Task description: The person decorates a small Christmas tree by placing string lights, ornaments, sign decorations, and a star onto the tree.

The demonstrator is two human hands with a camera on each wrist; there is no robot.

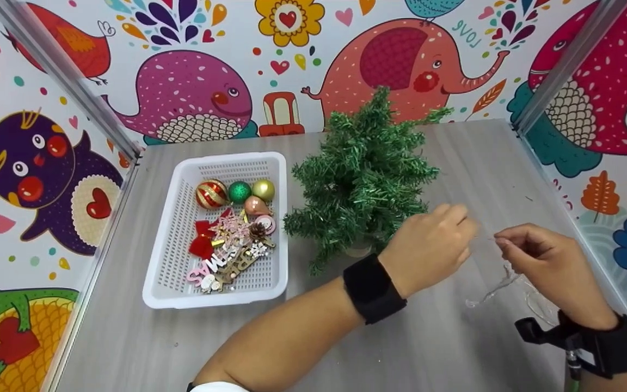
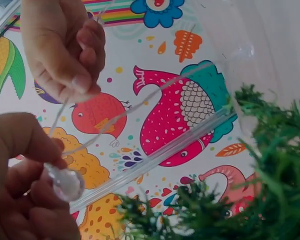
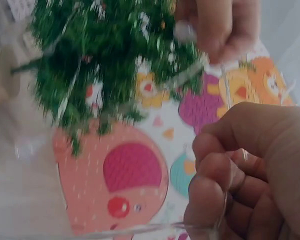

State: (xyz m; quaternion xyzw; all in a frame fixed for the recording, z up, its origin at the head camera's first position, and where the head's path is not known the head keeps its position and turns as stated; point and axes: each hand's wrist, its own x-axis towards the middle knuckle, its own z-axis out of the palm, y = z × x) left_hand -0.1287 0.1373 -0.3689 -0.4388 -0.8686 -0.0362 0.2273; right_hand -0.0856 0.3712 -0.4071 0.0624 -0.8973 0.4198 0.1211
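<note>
Ornaments (image 1: 232, 230) lay gathered in a white basket (image 1: 215, 300) at the left, most likely so that everything small sat in one place within reach. Four round baubles (image 1: 211, 194) rested toward its far end, where the raised walls would have kept them from rolling off; flatter pieces, a red bow (image 1: 201, 240) and letter cut-outs among them, overlapped closer to the person.

Just right of the basket, a small green tree (image 1: 362, 179) stood upright on the grey tabletop (image 1: 428, 354), its foot mostly hidden behind branches. Standing between the basket and the hands, it could be reached from either side — a sensible middle spot.

Next came the left hand (image 1: 433, 245), beside the tree's lower right branches, fingers clamped on a clear strand (image 1: 501, 286). A clear bead (image 2: 69, 185) showed at those same fingers, probably a firmer thing to grip than the thin line alone.

Farthest right, apart from its partner, the right hand (image 1: 542, 261) pinched the strand between thumb and forefinger, perhaps to keep that short stretch under control. The slack lay loosely on the table below — well clear of the basket, which presumably spared it from snagging.
</note>
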